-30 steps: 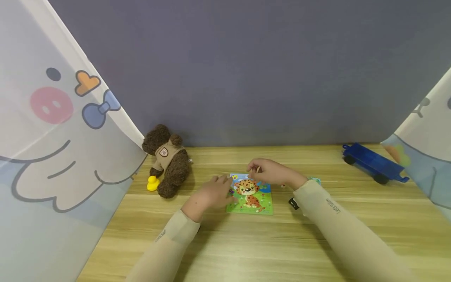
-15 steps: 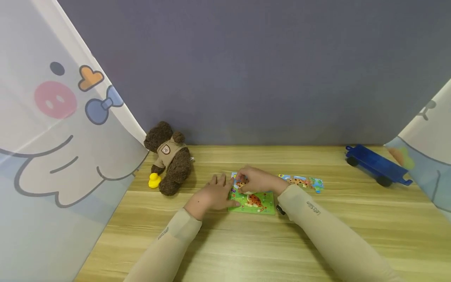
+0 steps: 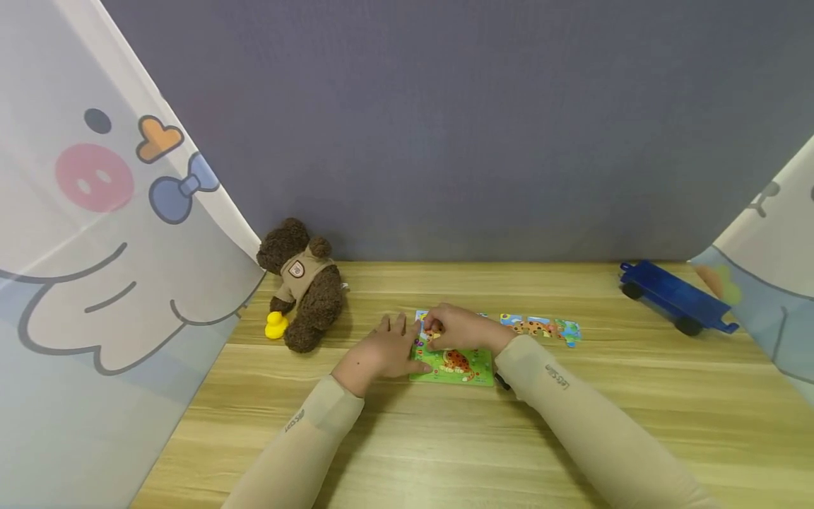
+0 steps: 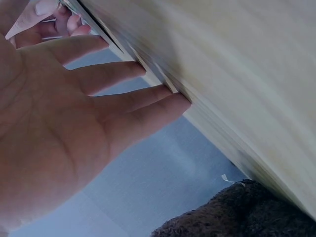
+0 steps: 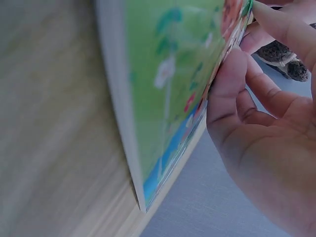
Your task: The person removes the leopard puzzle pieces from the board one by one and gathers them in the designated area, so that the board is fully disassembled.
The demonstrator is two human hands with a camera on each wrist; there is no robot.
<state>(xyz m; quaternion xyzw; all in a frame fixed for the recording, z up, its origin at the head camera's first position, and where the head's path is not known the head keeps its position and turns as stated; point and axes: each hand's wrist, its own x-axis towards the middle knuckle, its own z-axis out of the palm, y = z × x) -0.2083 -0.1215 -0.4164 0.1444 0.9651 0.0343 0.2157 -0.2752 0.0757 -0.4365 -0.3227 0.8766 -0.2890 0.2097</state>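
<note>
Bench (image 3: 407, 438): leopard picture board (image 3: 458, 366) flat, just below frame centre. Likely fault: board skids if right hand (image 3: 463, 329) pushes harder than left hand (image 3: 385, 353) steadies. Left hand: fingers straight, spread, touching board's left. Right hand: fingers bent over board's upper half; whether grasping anything, cannot tell. Puzzle strip (image 3: 540, 327) right of centre.

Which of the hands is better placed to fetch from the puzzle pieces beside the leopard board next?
Probably the right hand: it is nearer the puzzle pieces, which lie right of the leopard board. The left hand is at the board's left edge, with the right hand between.
</note>
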